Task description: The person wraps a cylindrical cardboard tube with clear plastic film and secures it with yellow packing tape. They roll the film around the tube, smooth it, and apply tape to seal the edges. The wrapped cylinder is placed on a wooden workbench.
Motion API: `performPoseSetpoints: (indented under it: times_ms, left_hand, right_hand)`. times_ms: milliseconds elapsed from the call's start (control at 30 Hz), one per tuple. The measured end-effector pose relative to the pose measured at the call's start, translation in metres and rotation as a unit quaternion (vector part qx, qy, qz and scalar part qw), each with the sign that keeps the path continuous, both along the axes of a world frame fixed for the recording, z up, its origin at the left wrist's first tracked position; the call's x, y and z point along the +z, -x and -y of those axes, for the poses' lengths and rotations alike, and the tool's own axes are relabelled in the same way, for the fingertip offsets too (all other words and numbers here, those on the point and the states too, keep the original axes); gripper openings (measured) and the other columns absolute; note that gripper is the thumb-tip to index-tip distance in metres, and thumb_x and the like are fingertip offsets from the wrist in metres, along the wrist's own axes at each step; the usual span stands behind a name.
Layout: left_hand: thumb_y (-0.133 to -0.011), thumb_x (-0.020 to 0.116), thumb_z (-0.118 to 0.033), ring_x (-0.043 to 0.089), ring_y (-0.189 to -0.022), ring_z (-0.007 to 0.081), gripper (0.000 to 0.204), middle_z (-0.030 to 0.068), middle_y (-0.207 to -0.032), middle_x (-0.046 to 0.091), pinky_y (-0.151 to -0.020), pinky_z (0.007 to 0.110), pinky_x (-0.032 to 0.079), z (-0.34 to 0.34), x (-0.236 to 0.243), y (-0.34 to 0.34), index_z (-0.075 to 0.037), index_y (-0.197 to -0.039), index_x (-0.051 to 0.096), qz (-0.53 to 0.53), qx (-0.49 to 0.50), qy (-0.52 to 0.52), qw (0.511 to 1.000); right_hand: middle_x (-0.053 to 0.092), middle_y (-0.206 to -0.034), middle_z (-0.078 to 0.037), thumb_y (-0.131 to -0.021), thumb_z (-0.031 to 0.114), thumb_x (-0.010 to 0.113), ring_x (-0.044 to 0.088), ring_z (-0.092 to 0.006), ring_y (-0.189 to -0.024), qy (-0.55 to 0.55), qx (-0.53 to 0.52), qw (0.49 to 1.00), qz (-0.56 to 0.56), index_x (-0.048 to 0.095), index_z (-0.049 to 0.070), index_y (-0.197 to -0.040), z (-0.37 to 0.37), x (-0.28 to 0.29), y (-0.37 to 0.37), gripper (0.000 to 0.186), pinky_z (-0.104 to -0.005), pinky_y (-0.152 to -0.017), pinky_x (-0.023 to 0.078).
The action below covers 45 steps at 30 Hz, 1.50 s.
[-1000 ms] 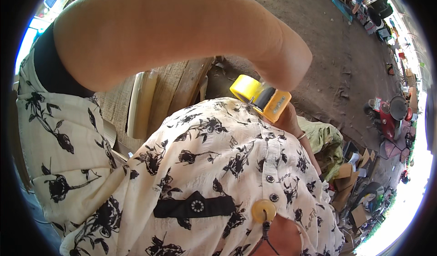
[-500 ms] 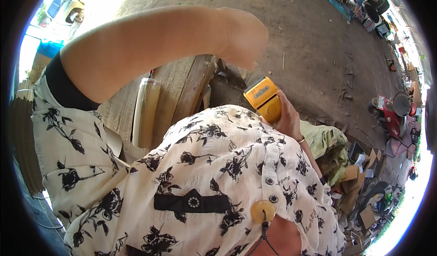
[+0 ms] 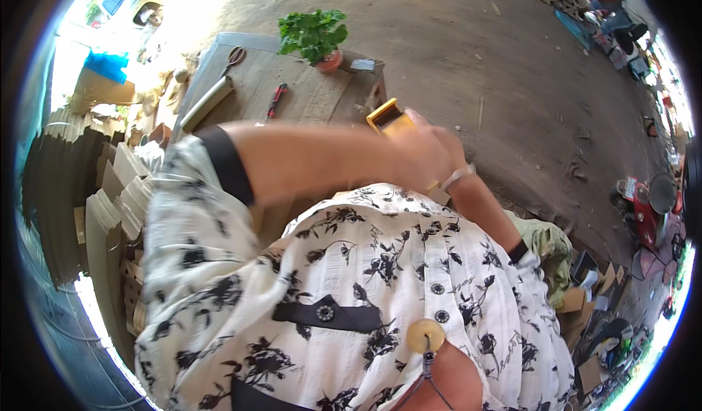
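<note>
My right hand [image 3: 447, 142], a bracelet at its wrist, is closed round a yellow plastic device [image 3: 387, 116] in front of my shirt. A dark hollow shows in the device's upper end; its exact kind I cannot make out. My left forearm lies across my front, and my left hand [image 3: 413, 159] is at the device's near side, overlapping my right hand. Motion smears the left fingers, so their grip is not clear. The lower part of the device is hidden behind the hands.
On the wooden table [image 3: 311, 107] are a plant [image 3: 311, 34] in an orange pot [image 3: 330, 62], scissors [image 3: 235, 55], a red-and-black utility knife [image 3: 276, 101] and a pale roll [image 3: 208, 104]. Cardboard stacks [image 3: 110, 221] stand left. A red vehicle [image 3: 647, 217] is at right.
My left hand has come down and nearer, from beyond the device to my right hand. The device has turned and moved up and left in view. More of the table shows.
</note>
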<state>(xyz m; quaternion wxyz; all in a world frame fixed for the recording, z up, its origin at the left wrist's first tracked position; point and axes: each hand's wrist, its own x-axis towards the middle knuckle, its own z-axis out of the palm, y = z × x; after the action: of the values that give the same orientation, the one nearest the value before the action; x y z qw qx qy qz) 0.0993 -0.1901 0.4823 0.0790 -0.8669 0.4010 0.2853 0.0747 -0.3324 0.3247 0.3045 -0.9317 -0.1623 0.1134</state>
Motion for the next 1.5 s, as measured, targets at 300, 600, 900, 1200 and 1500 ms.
performPoseSetpoints:
  times_ms: [300,600,900,1200,1500]
  left_hand:
    - [-0.096,0.070,-0.015,0.057,-0.084,0.0073,0.018,-0.0005,-0.092,0.063,-0.077,0.025,0.048,-0.171,-0.082,-0.053,-0.007,-0.113,0.069,-0.160,0.408,0.561,0.702]
    - [-0.086,0.065,0.007,0.056,-0.104,0.0066,0.040,-0.0039,-0.115,0.063,-0.093,0.022,0.044,-0.271,-0.167,-0.031,-0.006,-0.124,0.066,-0.336,0.489,0.649,0.476]
    - [-0.098,0.066,-0.011,0.063,-0.099,0.0088,0.033,-0.0012,-0.115,0.068,-0.088,0.027,0.052,-0.275,-0.223,-0.062,-0.007,-0.131,0.064,-0.424,0.533,0.572,0.457]
    - [-0.106,0.062,-0.030,0.071,-0.089,0.0164,0.038,0.0021,-0.098,0.062,-0.077,0.032,0.056,-0.188,-0.285,-0.135,-0.005,-0.135,0.060,-0.383,0.672,0.501,0.388]
    - [-0.087,0.080,-0.010,0.069,-0.073,0.0164,0.053,0.0154,-0.132,0.068,-0.070,0.032,0.057,-0.094,-0.324,-0.151,0.003,-0.136,0.061,-0.190,0.650,0.518,0.522]
  right_hand:
    - [0.067,-0.120,-0.019,-0.088,0.037,0.078,0.066,-0.0370,-0.111,0.026,-0.016,0.999,-0.023,0.036,0.016,-0.158,-0.109,-0.068,-0.069,0.084,-0.0477,-0.092,0.054]
    - [0.064,-0.113,-0.013,-0.091,0.029,0.076,0.062,-0.0319,-0.111,-0.020,0.075,0.991,0.112,0.055,0.011,-0.146,-0.204,-0.211,-0.124,0.061,-0.0459,-0.100,0.047]
    - [0.070,-0.093,-0.001,-0.099,0.020,0.074,0.061,-0.0067,-0.085,-0.499,-0.151,0.808,-0.274,0.071,0.002,-0.106,-0.183,-0.030,-0.131,0.019,-0.0231,-0.081,0.052]
    - [0.068,-0.086,0.002,-0.094,0.015,0.079,0.061,-0.0053,-0.081,-0.294,-0.214,0.930,0.057,0.071,0.001,-0.096,-0.114,0.022,-0.080,0.016,-0.0278,-0.089,0.055]
    - [0.069,-0.083,-0.008,-0.087,0.005,0.080,0.068,-0.0248,-0.077,-0.267,-0.233,0.896,0.267,0.071,0.006,-0.091,-0.042,0.023,-0.011,0.010,-0.0434,-0.096,0.058]
